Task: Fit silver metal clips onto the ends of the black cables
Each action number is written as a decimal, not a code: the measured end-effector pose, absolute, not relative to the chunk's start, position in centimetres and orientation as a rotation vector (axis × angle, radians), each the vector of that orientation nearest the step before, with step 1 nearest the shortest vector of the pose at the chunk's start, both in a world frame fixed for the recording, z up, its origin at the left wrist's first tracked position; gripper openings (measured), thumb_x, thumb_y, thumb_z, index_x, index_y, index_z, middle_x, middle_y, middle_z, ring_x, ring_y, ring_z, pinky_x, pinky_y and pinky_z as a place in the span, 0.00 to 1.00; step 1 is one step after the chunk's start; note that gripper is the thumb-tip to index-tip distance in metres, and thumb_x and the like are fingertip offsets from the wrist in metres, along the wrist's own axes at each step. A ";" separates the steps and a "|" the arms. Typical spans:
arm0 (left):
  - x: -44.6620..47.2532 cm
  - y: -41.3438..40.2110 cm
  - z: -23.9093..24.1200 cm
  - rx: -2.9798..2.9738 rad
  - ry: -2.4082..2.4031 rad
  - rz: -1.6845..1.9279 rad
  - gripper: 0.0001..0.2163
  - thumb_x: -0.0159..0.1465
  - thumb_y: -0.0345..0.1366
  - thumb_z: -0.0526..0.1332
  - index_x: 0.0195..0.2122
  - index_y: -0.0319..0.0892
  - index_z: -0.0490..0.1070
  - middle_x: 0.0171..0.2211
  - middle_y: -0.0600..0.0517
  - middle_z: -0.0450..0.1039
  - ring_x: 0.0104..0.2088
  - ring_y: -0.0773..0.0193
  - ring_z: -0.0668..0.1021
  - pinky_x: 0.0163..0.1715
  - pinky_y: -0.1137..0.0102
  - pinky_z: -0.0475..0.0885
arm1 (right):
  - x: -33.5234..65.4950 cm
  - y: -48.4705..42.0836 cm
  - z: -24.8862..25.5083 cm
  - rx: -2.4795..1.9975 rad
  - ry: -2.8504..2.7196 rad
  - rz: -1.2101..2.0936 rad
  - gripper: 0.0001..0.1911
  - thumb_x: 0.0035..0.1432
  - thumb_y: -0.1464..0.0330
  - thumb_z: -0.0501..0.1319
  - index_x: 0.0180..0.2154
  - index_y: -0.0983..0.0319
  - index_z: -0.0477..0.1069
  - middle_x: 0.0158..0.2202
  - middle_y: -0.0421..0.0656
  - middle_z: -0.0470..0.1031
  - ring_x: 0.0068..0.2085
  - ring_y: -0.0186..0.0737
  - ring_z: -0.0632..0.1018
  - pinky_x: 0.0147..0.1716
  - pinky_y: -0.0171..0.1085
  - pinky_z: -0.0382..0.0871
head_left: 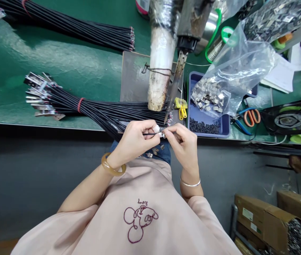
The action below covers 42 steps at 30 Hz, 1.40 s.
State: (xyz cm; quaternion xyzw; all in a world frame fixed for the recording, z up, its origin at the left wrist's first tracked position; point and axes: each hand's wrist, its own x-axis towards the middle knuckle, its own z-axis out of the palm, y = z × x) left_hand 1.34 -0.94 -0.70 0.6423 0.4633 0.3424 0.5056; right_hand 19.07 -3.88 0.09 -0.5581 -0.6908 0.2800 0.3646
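My left hand [140,138] pinches a thin black cable [148,134] close to its end, in front of the bench edge. White wrapping covers a fingertip of that hand. My right hand [183,143] has its thumb and forefinger closed on a small metal connector [163,135] at the cable's tip. Just behind my hands lies a bundle of black cables [108,108] tied with a red band [80,105]. Metal plugs [40,92] cover the bundle's left end, and bare wire ends point right. Several metal pieces [150,154] lie on my lap.
A soldering iron [175,81] hangs point-down beside a white wrapped tube [161,67], close above my hands. To the right stand a blue tray [223,127] with metal shells and black tubing bits, pliers [246,118] and a fan [291,118]. Another cable bundle [73,26] lies behind.
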 end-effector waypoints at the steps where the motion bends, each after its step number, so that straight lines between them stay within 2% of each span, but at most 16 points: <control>1: 1.3 -0.9 -0.6 1.546 1.110 0.828 0.06 0.57 0.31 0.62 0.24 0.39 0.67 0.22 0.57 0.64 0.23 0.73 0.65 0.23 0.78 0.64 | 19.0 -3.9 0.1 -1.437 -1.791 0.692 0.09 0.69 0.66 0.60 0.35 0.59 0.76 0.31 0.38 0.76 0.28 0.31 0.71 0.31 0.35 0.66; 4: 1.2 -0.7 -0.3 1.503 1.069 0.833 0.05 0.57 0.31 0.62 0.25 0.39 0.70 0.22 0.56 0.67 0.23 0.72 0.67 0.23 0.78 0.64 | 18.9 -4.1 -0.1 -1.417 -1.816 0.561 0.07 0.67 0.65 0.63 0.35 0.58 0.77 0.30 0.37 0.76 0.27 0.32 0.70 0.31 0.36 0.66; 6: 1.1 -0.5 0.0 1.459 1.029 0.851 0.05 0.59 0.32 0.62 0.27 0.38 0.74 0.23 0.55 0.70 0.24 0.71 0.69 0.24 0.78 0.66 | 18.9 -4.4 -0.1 -1.421 -1.751 0.450 0.06 0.65 0.62 0.65 0.37 0.56 0.78 0.27 0.36 0.73 0.24 0.32 0.68 0.26 0.36 0.64; 8: 0.9 -0.3 0.3 1.430 0.993 0.877 0.07 0.61 0.34 0.62 0.27 0.38 0.75 0.23 0.54 0.72 0.24 0.71 0.70 0.26 0.77 0.68 | 18.9 -4.6 0.0 -1.422 -1.575 0.339 0.09 0.67 0.58 0.62 0.42 0.55 0.76 0.24 0.35 0.68 0.21 0.31 0.66 0.21 0.36 0.60; 10: 0.8 -0.2 0.6 1.417 0.973 0.899 0.09 0.62 0.34 0.62 0.25 0.38 0.74 0.22 0.54 0.71 0.24 0.71 0.69 0.26 0.76 0.68 | 18.9 -5.0 0.3 -1.350 -1.364 0.238 0.09 0.70 0.60 0.57 0.46 0.53 0.72 0.21 0.32 0.64 0.18 0.32 0.65 0.18 0.35 0.58; 12: 0.8 -0.2 0.7 1.392 0.975 0.918 0.09 0.62 0.34 0.63 0.25 0.38 0.74 0.22 0.54 0.72 0.24 0.71 0.70 0.27 0.76 0.68 | 18.8 -5.3 0.4 -1.271 -1.239 0.202 0.07 0.71 0.65 0.55 0.48 0.52 0.68 0.23 0.32 0.69 0.16 0.30 0.66 0.17 0.34 0.60; 14: 1.0 -0.2 0.8 1.355 0.991 0.945 0.08 0.61 0.33 0.64 0.26 0.38 0.75 0.24 0.53 0.75 0.25 0.70 0.72 0.28 0.76 0.70 | 18.6 -5.7 0.3 -1.258 -1.236 0.244 0.09 0.70 0.69 0.56 0.49 0.52 0.66 0.31 0.34 0.79 0.20 0.31 0.75 0.20 0.34 0.69; 16: 1.1 -0.4 0.8 1.324 1.013 0.966 0.06 0.60 0.33 0.64 0.27 0.38 0.76 0.26 0.52 0.77 0.26 0.70 0.74 0.29 0.76 0.72 | 18.3 -6.0 -0.1 -1.298 -1.319 0.323 0.09 0.69 0.71 0.59 0.48 0.53 0.69 0.38 0.37 0.83 0.30 0.35 0.83 0.30 0.37 0.79; 18: 1.3 -0.5 0.7 1.306 1.036 0.976 0.06 0.59 0.33 0.65 0.27 0.38 0.77 0.26 0.52 0.78 0.27 0.69 0.76 0.30 0.76 0.73 | 18.1 -6.0 -0.5 -1.333 -1.421 0.409 0.06 0.66 0.71 0.62 0.44 0.55 0.72 0.41 0.40 0.83 0.39 0.39 0.86 0.38 0.41 0.82; 21: 1.6 -0.6 0.5 1.301 1.068 0.975 0.05 0.58 0.33 0.65 0.27 0.38 0.77 0.25 0.52 0.78 0.27 0.68 0.76 0.28 0.76 0.72 | 17.9 -5.5 -0.9 -1.368 -1.486 0.569 0.01 0.65 0.69 0.63 0.38 0.57 0.73 0.46 0.44 0.83 0.44 0.40 0.85 0.40 0.40 0.83; 24: 1.9 -0.6 0.3 1.317 1.084 0.983 0.06 0.58 0.33 0.64 0.26 0.37 0.76 0.23 0.53 0.74 0.25 0.69 0.73 0.25 0.77 0.68 | 17.9 -4.8 -0.9 -1.357 -1.469 0.657 0.03 0.65 0.69 0.63 0.36 0.58 0.73 0.45 0.43 0.82 0.44 0.38 0.85 0.39 0.37 0.83; 29: 2.3 -0.5 0.3 1.300 1.120 1.012 0.06 0.58 0.33 0.64 0.26 0.37 0.75 0.21 0.55 0.69 0.23 0.72 0.69 0.22 0.77 0.64 | 18.1 -3.9 -0.5 -1.313 -1.525 0.601 0.04 0.63 0.72 0.64 0.35 0.58 0.74 0.42 0.41 0.82 0.43 0.35 0.83 0.38 0.34 0.82; 36: 2.2 -0.5 0.3 1.298 1.138 1.007 0.05 0.58 0.33 0.64 0.27 0.37 0.76 0.21 0.55 0.70 0.23 0.71 0.69 0.22 0.77 0.64 | 18.4 -3.3 -0.2 -1.327 -1.503 0.730 0.04 0.62 0.71 0.65 0.33 0.58 0.75 0.42 0.40 0.82 0.38 0.33 0.83 0.36 0.32 0.82; 42: 2.2 -0.4 0.5 1.304 1.136 1.028 0.05 0.58 0.33 0.65 0.27 0.37 0.76 0.22 0.54 0.71 0.23 0.72 0.70 0.22 0.78 0.65 | 18.5 -2.8 0.3 -1.319 -1.520 0.734 0.04 0.61 0.71 0.66 0.32 0.58 0.75 0.40 0.40 0.81 0.40 0.33 0.83 0.37 0.32 0.82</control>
